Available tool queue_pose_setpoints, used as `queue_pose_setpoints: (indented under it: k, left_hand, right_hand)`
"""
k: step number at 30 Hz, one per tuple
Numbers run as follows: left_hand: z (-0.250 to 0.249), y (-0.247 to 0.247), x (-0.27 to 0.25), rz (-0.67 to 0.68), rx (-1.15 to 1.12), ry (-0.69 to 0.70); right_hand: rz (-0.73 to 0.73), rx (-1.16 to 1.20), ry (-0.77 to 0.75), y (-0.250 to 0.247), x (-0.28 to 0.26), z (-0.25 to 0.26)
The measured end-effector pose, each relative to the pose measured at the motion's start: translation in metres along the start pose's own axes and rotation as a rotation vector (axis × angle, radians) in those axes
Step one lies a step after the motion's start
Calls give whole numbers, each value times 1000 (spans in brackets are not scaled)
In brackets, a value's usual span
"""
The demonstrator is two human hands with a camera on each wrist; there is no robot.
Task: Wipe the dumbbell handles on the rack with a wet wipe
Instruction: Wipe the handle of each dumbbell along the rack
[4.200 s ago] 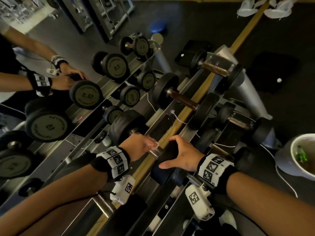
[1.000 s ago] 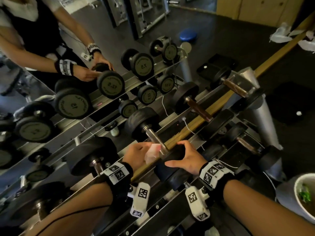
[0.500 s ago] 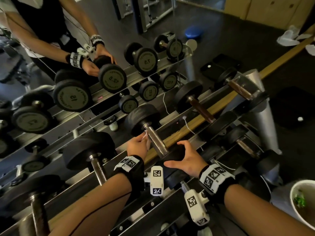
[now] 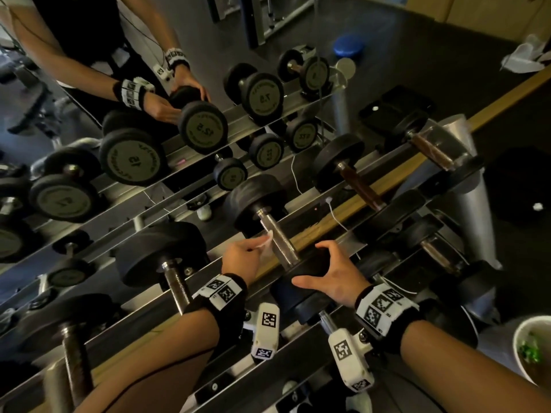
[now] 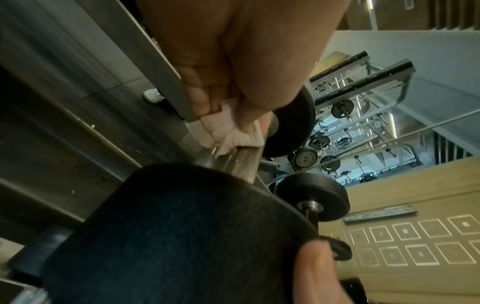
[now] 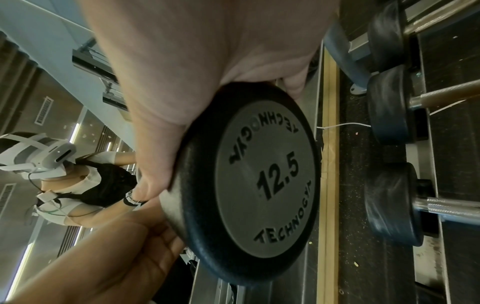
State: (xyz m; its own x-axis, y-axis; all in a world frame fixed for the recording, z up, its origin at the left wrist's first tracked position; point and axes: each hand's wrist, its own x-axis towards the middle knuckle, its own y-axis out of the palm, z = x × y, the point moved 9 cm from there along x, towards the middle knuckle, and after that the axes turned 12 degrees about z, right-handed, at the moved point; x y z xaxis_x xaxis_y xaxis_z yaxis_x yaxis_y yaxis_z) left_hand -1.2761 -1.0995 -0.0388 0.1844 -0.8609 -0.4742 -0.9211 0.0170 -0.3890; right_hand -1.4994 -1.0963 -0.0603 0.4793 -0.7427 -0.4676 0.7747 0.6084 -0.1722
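Note:
A 12.5 dumbbell lies on the rack's upper rail point(image 4: 351, 204), its steel handle point(image 4: 278, 241) pointing away from me. My left hand point(image 4: 258, 244) pinches a crumpled white wet wipe point(image 4: 266, 240) against the left side of that handle. The left wrist view shows the wipe point(image 5: 228, 133) bunched between thumb and fingers on the handle point(image 5: 242, 162). My right hand point(image 4: 310, 265) grips the dumbbell's near head point(image 4: 298, 302). In the right wrist view, its thumb and fingers curl round the rim of that head point(image 6: 262, 181).
More dumbbells lie either side: a dark-handled one point(image 4: 176, 281) on the left, a brown-handled one point(image 4: 360, 186) on the right, and others on the lower tier point(image 4: 432, 254). A mirror point(image 4: 193, 126) behind the rack reflects everything. A white bin point(image 4: 533, 350) stands at bottom right.
My left hand has slid the wipe from the handle's near end to its left side, farther along. The right hand has kept its grip on the near head.

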Motion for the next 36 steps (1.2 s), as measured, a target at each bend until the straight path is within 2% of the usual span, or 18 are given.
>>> queue_pose_setpoints:
  k: [3, 5, 9, 12, 15, 17, 18, 21, 22, 27, 32, 36]
  left_hand:
    - [-5, -27, 4, -194, 6, 1]
    - [-9, -27, 7, -241, -19, 18]
    - [-11, 10, 10, -86, -45, 62]
    - [-5, 12, 8, -53, -29, 53]
    - [3, 15, 7, 74, -45, 19]
    - [8, 13, 9, 129, -137, -22]
    - [11, 5, 10, 99, -188, -48]
    - [15, -24, 16, -106, -268, -78]
    - [12, -24, 17, -125, -273, -61]
    - [0, 13, 22, -21, -318, -4]
    - [20, 21, 15, 57, -346, -103]
    - [19, 30, -1, 124, -359, -131]
  right_hand:
    - [-3, 8, -1, 0, 0, -1]
    - [-9, 11, -1, -1, 0, 0]
    - [-15, 16, 0, -1, -1, 2]
    - [-13, 9, -7, -1, -1, 3]
    - [-3, 19, -4, 0, -2, 3]
    - [0, 13, -5, -1, -2, 4]
    - [6, 12, -4, 0, -2, 4]
    - [14, 15, 9, -1, -1, 2]
    - [13, 15, 13, -1, -1, 1]
    - [-5, 10, 6, 0, 0, 1]
    - [-23, -5, -1, -1, 1, 1]
    - [-28, -21, -1, -2, 1, 0]
